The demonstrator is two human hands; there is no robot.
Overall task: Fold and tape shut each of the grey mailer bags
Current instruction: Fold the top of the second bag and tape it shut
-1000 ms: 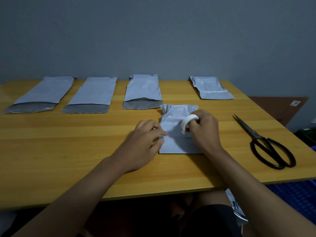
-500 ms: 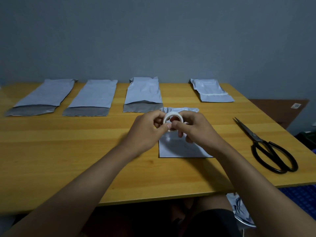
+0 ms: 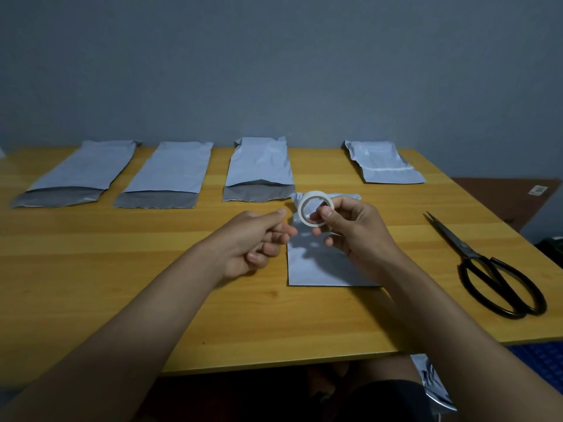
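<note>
A small white tape roll [image 3: 315,210] is held up by my right hand [image 3: 356,236], thumb on its near rim. My left hand [image 3: 259,239] hovers just left of the roll with thumb pressed to forefinger, pinching what seems to be the tape's end; the strip is too faint to make out. Below both hands lies a folded grey mailer bag [image 3: 323,263]. At the back left lie three unfolded bags [image 3: 82,175], [image 3: 170,175], [image 3: 259,169] with dark flaps facing me. At the back right is a folded, taped bag [image 3: 384,162].
Black scissors [image 3: 487,269] lie shut on the wooden table [image 3: 122,284] to the right of my right arm. A grey wall stands behind the table. A brown surface [image 3: 502,196] lies past the right edge. Another bag [image 3: 432,382] hangs below the front edge.
My right hand lifted the tape roll off the folded bag. My left hand left the bag, met the roll, then drew a little to the left.
</note>
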